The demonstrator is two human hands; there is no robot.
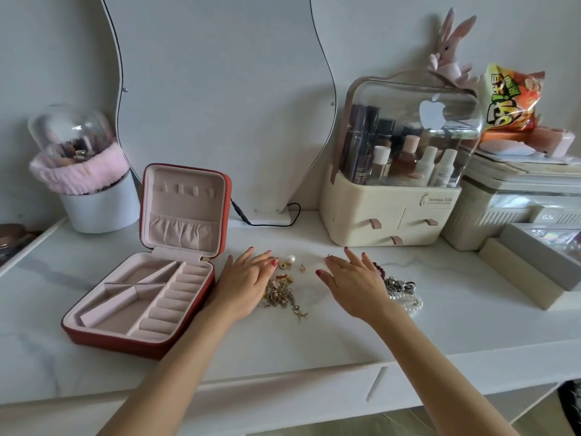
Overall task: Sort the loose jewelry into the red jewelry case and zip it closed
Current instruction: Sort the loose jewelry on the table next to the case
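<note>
The red jewelry case (94,336) lies open on the white tabletop at the left, lid standing upright, its pink compartments holding nothing. Right of it lies a tangle of gold jewelry (281,295), with a pearl earring (290,258) and small gold pieces (302,267) just beyond. My left hand (243,284) hovers flat beside the case, fingers straight, tips near the small pieces. My right hand (353,286) spreads open over the table, partly covering a dark beaded bracelet (380,270), a silver chain heap (401,286) and a pearl strand (410,305).
A cream cosmetics organizer (390,212) with a clear lid stands behind the jewelry. Grey boxes (528,269) sit at the right. A white pot with a pink band (94,196) stands back left. A mirror (220,89) and its black cable (267,223) sit behind the case.
</note>
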